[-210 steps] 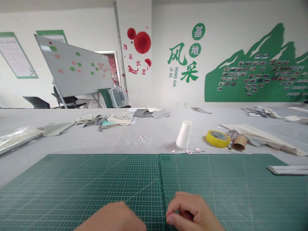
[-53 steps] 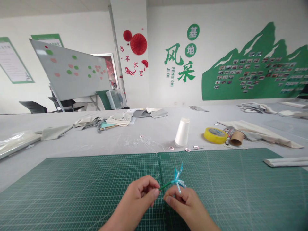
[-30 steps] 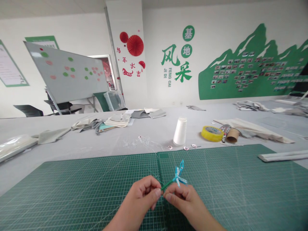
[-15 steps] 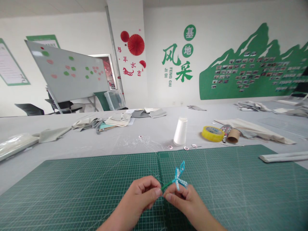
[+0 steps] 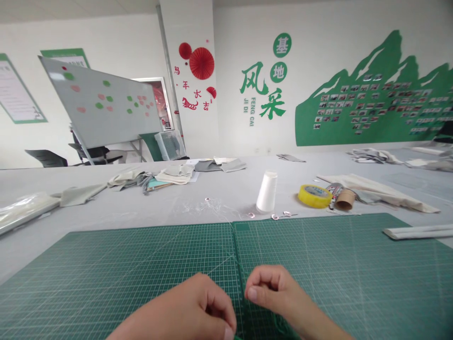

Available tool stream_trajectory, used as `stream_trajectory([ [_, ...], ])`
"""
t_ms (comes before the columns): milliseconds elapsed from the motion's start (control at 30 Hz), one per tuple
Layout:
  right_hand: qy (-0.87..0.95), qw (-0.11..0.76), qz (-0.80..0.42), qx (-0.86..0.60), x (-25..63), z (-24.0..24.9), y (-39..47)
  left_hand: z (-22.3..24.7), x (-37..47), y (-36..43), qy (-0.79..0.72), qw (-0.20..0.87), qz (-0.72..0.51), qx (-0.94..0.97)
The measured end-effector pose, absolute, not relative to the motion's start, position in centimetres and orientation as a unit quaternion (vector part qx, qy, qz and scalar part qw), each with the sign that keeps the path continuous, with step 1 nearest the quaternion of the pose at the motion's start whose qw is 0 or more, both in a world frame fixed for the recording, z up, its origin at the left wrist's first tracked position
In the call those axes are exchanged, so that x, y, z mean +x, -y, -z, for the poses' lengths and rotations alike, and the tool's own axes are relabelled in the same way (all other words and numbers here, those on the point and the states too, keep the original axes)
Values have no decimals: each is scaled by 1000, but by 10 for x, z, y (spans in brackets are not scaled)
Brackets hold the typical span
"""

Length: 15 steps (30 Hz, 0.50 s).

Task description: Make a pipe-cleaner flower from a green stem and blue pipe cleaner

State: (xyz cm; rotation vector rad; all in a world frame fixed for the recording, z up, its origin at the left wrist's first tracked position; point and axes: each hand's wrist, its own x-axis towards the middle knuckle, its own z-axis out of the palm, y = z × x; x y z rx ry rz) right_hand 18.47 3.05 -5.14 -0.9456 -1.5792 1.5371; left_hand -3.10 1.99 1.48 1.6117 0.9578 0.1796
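My left hand [image 5: 191,311] and my right hand [image 5: 272,290] sit low over the green cutting mat [image 5: 141,264], a few centimetres apart at the bottom edge of the view. Both have their fingers curled in, with thumb against forefinger. Nothing shows between the fingers. The blue ribbon bow on its green stem is out of sight, and I cannot tell whether it is hidden under my hands.
Beyond the mat on the grey table stand a white cone-shaped cup [image 5: 266,191], a yellow tape roll [image 5: 314,196] and a cardboard tube [image 5: 344,199]. Small metal rings [image 5: 279,216] lie near the mat's far edge. Folded cloth pieces [image 5: 170,175] lie further back, and a white strip [image 5: 417,232] lies at the right.
My hands have dropped lower and drawn slightly apart. The blue bow on the green stem, held up between them half a second ago, is no longer visible.
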Motion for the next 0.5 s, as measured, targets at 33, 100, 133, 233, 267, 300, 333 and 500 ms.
stream_trajectory([
  [33, 619, 357, -597, -365, 185, 48, -29, -19, -31, -18, -419, 569, -66, 704],
  [100, 627, 350, -591, -367, 184, 41, -26, -27, -29, -14, -440, 530, -54, 723],
  [133, 631, 351, -583, -372, 184, 38, -24, -31, -28, -12, -453, 508, -51, 731],
  [233, 654, 360, -535, -394, 183, 27, -16, -40, -25, -8, -490, 432, -47, 756],
  [267, 666, 360, -514, -403, 183, 23, -13, -42, -24, -7, -500, 405, -47, 764],
  [300, 680, 359, -490, -410, 183, 19, -10, -42, -24, -7, -509, 376, -47, 772],
  [333, 695, 357, -468, -414, 183, 16, -7, -42, -25, -7, -518, 348, -51, 780],
  [500, 775, 355, -345, -393, 183, 9, 2, -36, -31, -12, -540, 263, -91, 795],
])
